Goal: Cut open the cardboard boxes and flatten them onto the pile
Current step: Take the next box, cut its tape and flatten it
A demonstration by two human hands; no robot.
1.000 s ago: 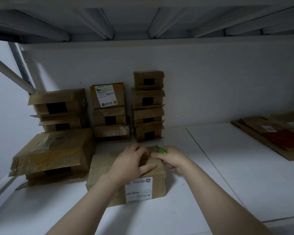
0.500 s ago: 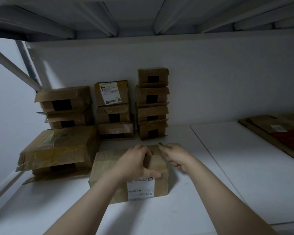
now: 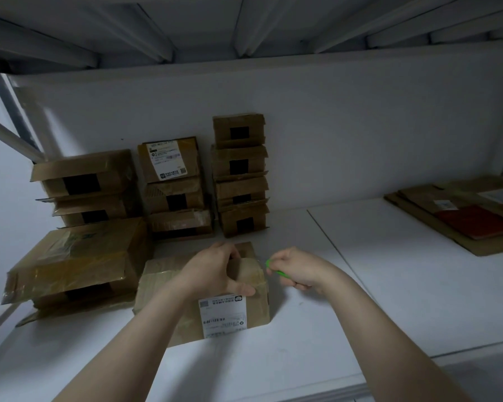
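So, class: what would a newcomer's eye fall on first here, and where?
At centre, the left hand grips a labelled cardboard box while the right hand holds a bright green cutter just beside it. Behind them stand stacks of boxes; flattened cardboard lies far right.

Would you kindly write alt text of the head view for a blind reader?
A person's left hand grips a cardboard box on a white shelf while the right hand holds a green cutter beside it. Stacked boxes stand behind; flattened cardboard lies right.
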